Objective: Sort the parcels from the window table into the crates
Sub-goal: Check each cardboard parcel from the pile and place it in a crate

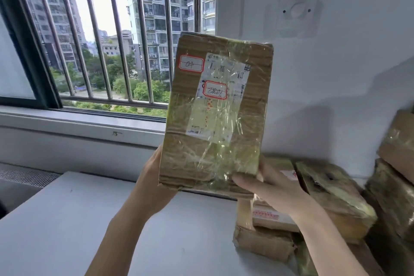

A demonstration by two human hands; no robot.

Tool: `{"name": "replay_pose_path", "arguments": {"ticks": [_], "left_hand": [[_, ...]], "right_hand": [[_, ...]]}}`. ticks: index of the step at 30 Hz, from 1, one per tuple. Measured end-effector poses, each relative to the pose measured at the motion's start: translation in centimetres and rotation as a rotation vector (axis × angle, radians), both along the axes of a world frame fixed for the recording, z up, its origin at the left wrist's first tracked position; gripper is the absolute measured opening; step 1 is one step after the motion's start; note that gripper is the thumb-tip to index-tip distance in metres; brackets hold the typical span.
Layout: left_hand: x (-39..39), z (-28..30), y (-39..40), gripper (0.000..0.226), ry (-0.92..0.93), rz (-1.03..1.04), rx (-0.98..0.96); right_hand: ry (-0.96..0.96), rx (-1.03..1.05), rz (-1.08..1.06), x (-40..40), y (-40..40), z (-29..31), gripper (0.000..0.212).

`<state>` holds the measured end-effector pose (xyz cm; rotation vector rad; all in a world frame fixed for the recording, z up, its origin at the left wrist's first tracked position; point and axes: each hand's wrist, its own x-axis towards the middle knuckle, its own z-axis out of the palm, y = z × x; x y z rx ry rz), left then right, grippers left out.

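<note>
Head view: both hands' grip clamps the raised parcel (215,116) above stacked parcels (313,215) on the table (67,219)

Two bare forearms show, no sleeve on either as far as the lower edge; the left hand (150,169) wears no glove, ring or watch; the right hand (267,188) is likewise unadorned, wrist uncovered; no bracelet or strap shows on either wrist.

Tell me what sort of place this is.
Probably an upper-floor room used for sorting mail: taped cardboard parcels pile on a white table, both hands hold up a labelled parcel, and the barred window overlooks apartment towers.
</note>
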<state>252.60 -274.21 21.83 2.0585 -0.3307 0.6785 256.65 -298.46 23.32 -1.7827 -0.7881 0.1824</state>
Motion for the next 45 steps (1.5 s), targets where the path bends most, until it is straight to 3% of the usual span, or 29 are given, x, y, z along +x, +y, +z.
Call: {"name": "replay_pose_path", "arguments": {"ticks": [3, 7, 9, 12, 14, 18, 22, 26, 33, 36, 38, 41, 45], "left_hand": [[-2.5, 0.4, 1.9, 0.069, 0.135, -0.035, -0.031], [-6.8, 1.5, 4.8, 0.068, 0.17, -0.011, -0.026], [-9.2, 1.5, 6.8, 0.074, 0.178, 0.127, -0.085], [-13.1, 0.6, 10.7, 0.027, 0.181, 0.329, -0.183], [-15.9, 0.2, 13.4, 0.018, 0.147, 0.486, -0.151], [-22.1, -0.9, 19.6, 0.031, 0.061, 0.732, -0.122], [-28.6, -1.2, 25.6, 0.084, 0.012, 0.888, -0.095], [-35.0, -1.5, 29.7, 0.088, -0.011, 1.123, 0.027], [-41.7, -2.6, 37.5, 0.09, 0.054, 1.425, 0.194], [-43.2, -3.2, 41.4, 0.108, 0.14, 1.488, 0.223], [-43.9, -3.3, 44.4, 0.124, 0.267, 1.484, 0.251], [-44.4, -3.3, 49.7, 0.136, 0.582, 1.499, 0.344], [-45.1, -3.3, 58.1, 0.127, 0.737, 1.556, 0.413]], "right_hand": [[0.06, -0.009, 0.038, 0.6, 2.9, -0.6, 0.044], [0.097, -0.011, 0.17, 1.2, 7.6, -2.2, 0.039], [0.071, -0.02, 0.267, 1.2, 11.3, -3.1, 0.047], [0.032, -0.005, 0.425, -0.7, 17.6, -3.6, 0.061], [-0.038, 0.029, 0.514, -2.6, 21.6, -3.5, 0.07], [-0.123, 0.068, 0.622, -7.7, 30.7, -2.4, 0.071], [-0.258, 0.166, 0.721, -13.4, 39.6, -2.1, 0.065], [-0.233, 0.224, 0.798, -19.0, 47.8, -3.1, 0.058], [-0.231, 0.227, 0.839, -25.8, 59.5, -4.8, 0.071], [-0.281, 0.194, 0.857, -27.7, 64.3, -5.4, 0.104], [-0.328, 0.166, 0.857, -28.2, 67.9, -5.8, 0.116], [-0.366, 0.115, 0.857, -28.7, 73.8, -5.2, 0.119], [-0.445, 0.027, 0.9, -29.4, 82.6, -4.0, 0.118]]}}
